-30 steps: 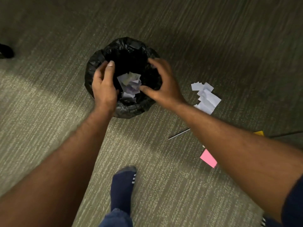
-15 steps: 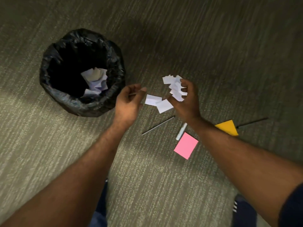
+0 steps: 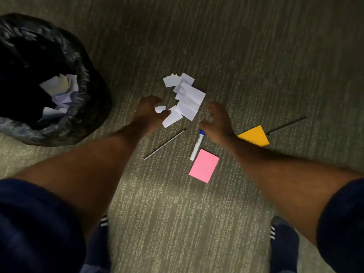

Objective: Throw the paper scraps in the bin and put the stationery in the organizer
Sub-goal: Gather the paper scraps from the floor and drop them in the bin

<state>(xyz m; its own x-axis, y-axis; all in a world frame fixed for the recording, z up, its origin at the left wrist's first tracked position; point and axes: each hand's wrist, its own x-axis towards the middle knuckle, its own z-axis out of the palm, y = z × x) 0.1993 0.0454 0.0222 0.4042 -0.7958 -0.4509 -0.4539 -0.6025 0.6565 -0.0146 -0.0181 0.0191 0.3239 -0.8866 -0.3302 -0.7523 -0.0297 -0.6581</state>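
Floor scene, viewed from above. A pile (image 3: 188, 95) of white paper scraps lies on the carpet (image 3: 256, 56). The pile is used as the reference below.

The left hand (image 3: 148, 113) is placed at the pile's near-left edge. Its fingers (image 3: 151, 99) are curled, and one small scrap (image 3: 160, 108) is pinched between thumb and fingertips. That scrap is held just beside the pile's nearest piece; contact cannot be told.

The right hand (image 3: 216, 121) is held palm down, just right of the pile's near corner. Its fingers are loosely curled and the hand is blurred, so finer detail cannot be told.

The bin (image 3: 65, 133), lined with a black bag, is set well left of the pile. Crumpled white paper (image 3: 63, 91) is seen inside it.

The stationery is spread on the carpet:
- A thin grey stick (image 3: 165, 144) is laid diagonally, near-left of the pile.
- A marker (image 3: 196, 149), white with a blue cap, is laid nearer the person than the pile, its cap end partly covered by the right thumb.
- A pink pad (image 3: 204, 166) is laid nearer again than the pile, just beside the marker's other end.
- A yellow pad (image 3: 254, 136) is laid right of the pile, partly hidden by the right wrist.
- A dark pen (image 3: 286, 125) is laid farther right of the pile, one end near the yellow pad's corner.

Dark striped socks (image 3: 283, 237) are seen at the bottom edge.
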